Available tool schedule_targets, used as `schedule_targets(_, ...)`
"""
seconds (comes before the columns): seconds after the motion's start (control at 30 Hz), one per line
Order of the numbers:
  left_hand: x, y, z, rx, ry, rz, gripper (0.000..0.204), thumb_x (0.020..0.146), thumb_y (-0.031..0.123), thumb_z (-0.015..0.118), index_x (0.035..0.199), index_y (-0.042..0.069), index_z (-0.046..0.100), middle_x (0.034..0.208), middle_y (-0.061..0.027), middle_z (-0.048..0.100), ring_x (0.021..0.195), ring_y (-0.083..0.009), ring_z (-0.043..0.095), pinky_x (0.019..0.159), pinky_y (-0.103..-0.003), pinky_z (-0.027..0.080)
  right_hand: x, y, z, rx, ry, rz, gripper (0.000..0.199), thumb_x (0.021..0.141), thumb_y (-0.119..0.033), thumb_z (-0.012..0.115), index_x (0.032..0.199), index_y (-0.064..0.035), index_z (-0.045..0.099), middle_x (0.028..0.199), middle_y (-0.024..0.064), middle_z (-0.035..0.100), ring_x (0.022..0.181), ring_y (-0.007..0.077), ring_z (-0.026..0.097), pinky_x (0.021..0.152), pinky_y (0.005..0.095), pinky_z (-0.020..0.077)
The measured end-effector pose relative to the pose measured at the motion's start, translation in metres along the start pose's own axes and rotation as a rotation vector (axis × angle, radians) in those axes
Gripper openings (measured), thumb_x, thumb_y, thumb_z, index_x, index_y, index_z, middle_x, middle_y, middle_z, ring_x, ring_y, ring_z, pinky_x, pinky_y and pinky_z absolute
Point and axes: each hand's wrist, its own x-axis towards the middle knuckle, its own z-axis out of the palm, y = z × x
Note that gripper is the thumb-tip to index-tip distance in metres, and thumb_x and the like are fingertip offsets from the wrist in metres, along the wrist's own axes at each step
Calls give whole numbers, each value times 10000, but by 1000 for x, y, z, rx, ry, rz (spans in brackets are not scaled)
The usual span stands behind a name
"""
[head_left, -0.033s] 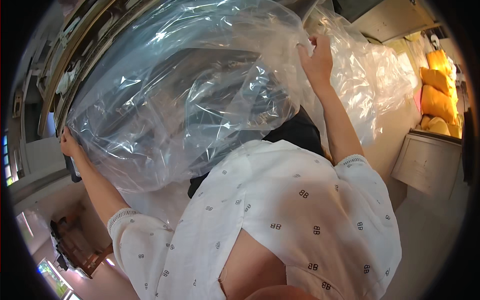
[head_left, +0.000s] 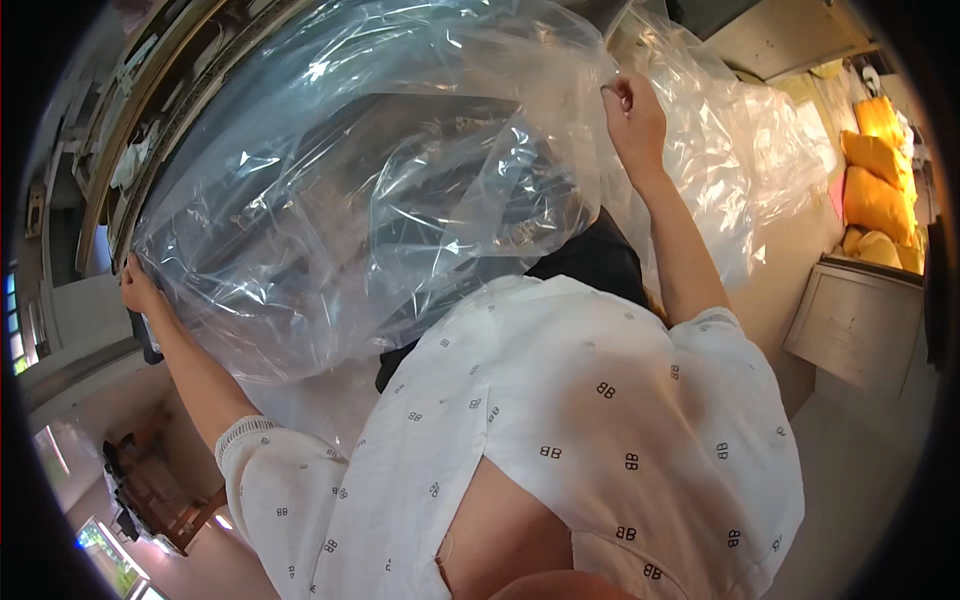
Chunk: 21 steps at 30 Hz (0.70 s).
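A large clear plastic sheet (head_left: 300,230) spreads in front of my body, wrinkled and glossy, with a dark surface showing through it. At the far left, my left hand (head_left: 138,285) is closed on the sheet's edge. My right hand (head_left: 637,120) is raised at the upper right, its fingers curled in and closed at the sheet's right part. Its fingertips are partly hidden, but the film runs up to them. More crumpled clear plastic (head_left: 730,150) lies to the right of that hand.
A long wooden and metal frame (head_left: 165,120) runs along the upper left. To the right stand a pale cabinet (head_left: 850,320) and stacked yellow-orange bundles (head_left: 880,190). A brown wooden chair-like piece (head_left: 175,500) is at the lower left.
The fingers of my right hand have curled in more tightly. My left hand stays in place, and the sheet has hardly shifted.
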Motion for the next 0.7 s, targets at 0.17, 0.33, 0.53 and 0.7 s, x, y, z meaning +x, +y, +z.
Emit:
schedule_targets(0.17,4,-14,-4,8,34,12,452,704,474,658,874,56,692,863,-104,670,834,-246,618,755,-333,444,-32,32,-11,-156,108,0,182,770,-165,603,915,-57,584,829,90,583,792,255,558,674,344,431)
schedule_targets(0.33,-14,19,-7,-141,5,-3,400,724,418,661,830,34,689,826,-104,667,773,-220,609,714,-329,439,-77,68,-30,228,-164,385,153,799,-172,588,846,-30,559,706,95,553,702,244,566,640,332,440)
schedule_targets(0.53,-8,1,-10,-93,27,4,379,733,409,649,807,39,687,776,-100,664,728,-224,605,691,-330,438,-99,21,12,138,-190,378,152,799,-166,585,801,-23,530,798,112,546,790,254,560,688,321,446)
schedule_targets(0.7,-13,12,-6,-49,28,32,391,739,423,641,824,44,685,788,-95,666,720,-215,603,690,-327,439,-112,121,-20,429,-46,438,166,855,-169,494,818,-18,551,846,65,566,845,170,544,761,302,430)
